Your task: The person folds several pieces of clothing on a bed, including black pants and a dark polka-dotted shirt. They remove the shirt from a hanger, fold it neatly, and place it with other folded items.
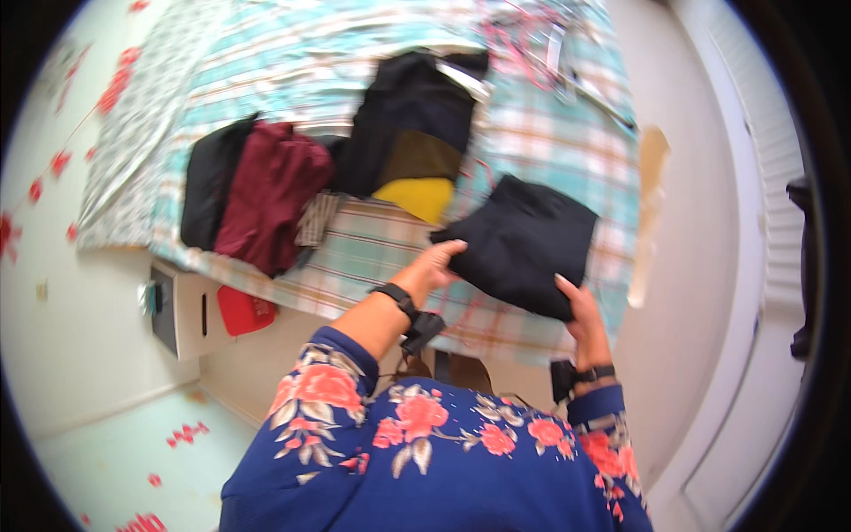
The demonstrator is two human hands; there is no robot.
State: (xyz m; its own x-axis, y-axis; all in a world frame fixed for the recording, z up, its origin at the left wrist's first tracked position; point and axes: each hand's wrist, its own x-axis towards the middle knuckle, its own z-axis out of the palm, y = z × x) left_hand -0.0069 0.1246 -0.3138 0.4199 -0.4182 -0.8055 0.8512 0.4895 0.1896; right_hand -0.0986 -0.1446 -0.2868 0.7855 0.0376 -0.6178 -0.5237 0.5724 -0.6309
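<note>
A folded black garment is held between my two hands above the near edge of the bed. My left hand grips its left corner, thumb on top. On the lower right corner, my right hand pinches the cloth, its other fingers hidden beneath. Just beyond lies a dark garment with brown and yellow bands, a white strip by its upper right edge. To the left, a maroon garment rests beside a folded black one, with a striped cloth piece at its right.
A plaid sheet covers the bed. Pink and white clothes hangers are heaped at its far right. A white bedside cabinet and a red item stand below the left edge. White wall panelling runs along the right.
</note>
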